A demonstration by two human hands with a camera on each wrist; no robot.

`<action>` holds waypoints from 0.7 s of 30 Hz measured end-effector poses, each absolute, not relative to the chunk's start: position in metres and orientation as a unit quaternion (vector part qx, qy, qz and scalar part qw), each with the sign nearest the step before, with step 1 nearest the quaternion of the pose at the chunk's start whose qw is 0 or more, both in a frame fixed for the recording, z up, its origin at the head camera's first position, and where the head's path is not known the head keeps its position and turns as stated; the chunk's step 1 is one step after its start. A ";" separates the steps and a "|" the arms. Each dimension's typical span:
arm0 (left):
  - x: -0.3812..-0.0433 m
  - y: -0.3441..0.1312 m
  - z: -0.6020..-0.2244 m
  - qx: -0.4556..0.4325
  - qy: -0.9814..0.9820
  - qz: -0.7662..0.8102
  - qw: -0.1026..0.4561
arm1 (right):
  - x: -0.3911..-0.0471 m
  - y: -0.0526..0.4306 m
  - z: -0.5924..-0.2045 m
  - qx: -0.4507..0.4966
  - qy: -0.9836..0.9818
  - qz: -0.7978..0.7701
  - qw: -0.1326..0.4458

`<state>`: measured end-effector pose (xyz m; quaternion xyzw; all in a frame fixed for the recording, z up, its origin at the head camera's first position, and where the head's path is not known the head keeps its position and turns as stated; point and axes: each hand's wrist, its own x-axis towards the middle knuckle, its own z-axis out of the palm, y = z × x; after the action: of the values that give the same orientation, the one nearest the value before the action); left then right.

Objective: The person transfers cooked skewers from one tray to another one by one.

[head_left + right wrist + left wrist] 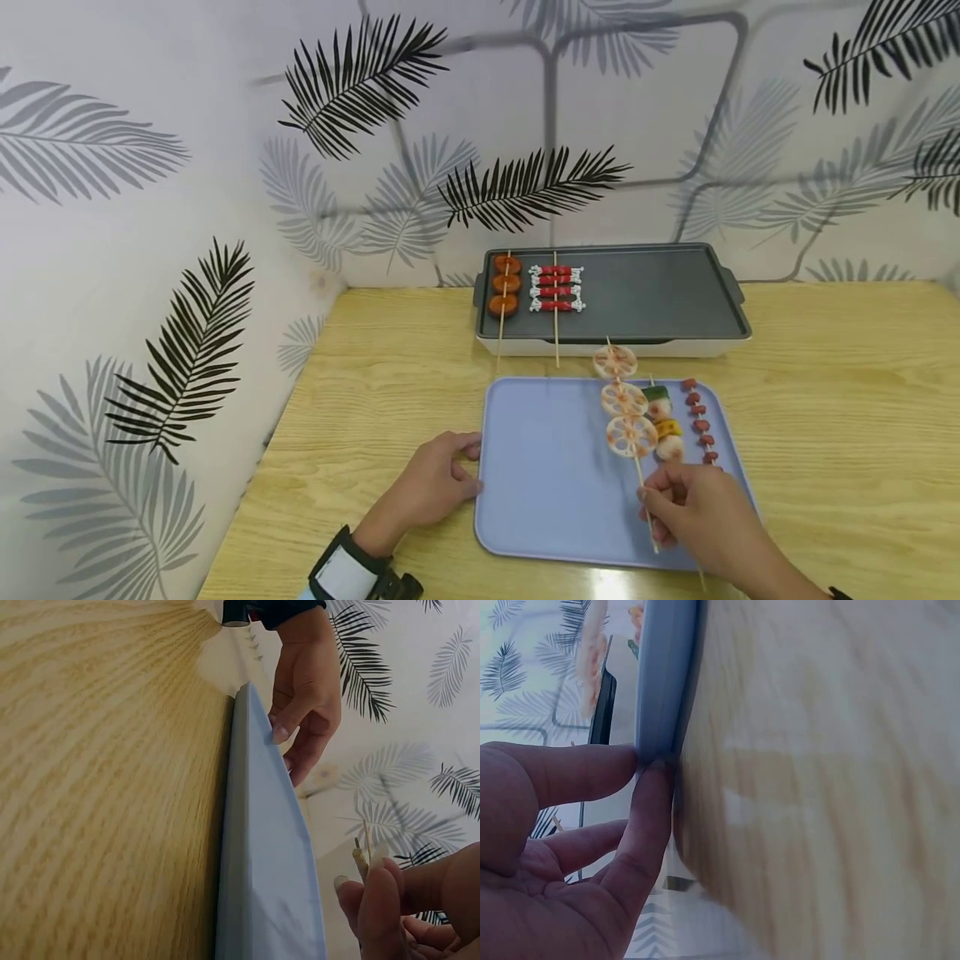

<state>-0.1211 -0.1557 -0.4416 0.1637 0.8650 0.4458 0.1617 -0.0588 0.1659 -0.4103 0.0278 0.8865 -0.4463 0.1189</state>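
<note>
My right hand pinches the lower stick of a lotus root skewer with three pale slices, which is raised over the right part of the blue tray. Its fingertips also show in the right wrist view, where the slices are out of sight. At the tray's left edge, my left hand holds the rim between thumb and finger, as the left wrist view shows up close. Beside the lotus root, a mixed skewer and a skewer of small red pieces lie on the tray, their lower ends partly hidden by my right hand.
Behind the tray stands a dark grill plate on a white base. On its left side lie a skewer with orange-brown rounds and one with red-and-white pieces, their sticks overhanging the front. A leaf-patterned wall borders the wooden table.
</note>
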 end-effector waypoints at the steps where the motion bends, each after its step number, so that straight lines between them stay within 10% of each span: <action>1: -0.121 -0.155 -0.442 0.165 0.864 0.447 0.162 | -0.058 0.166 -0.412 0.035 0.890 -0.438 0.121; 21: -0.121 -0.152 -0.441 0.161 0.864 0.446 0.170 | -0.041 0.159 -0.428 0.071 0.892 -0.427 0.129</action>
<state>-0.1212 -0.1519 -0.4405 0.1605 0.8639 0.4461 0.1698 -0.0408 0.1593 -0.4284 0.0708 0.8922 -0.4270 0.1293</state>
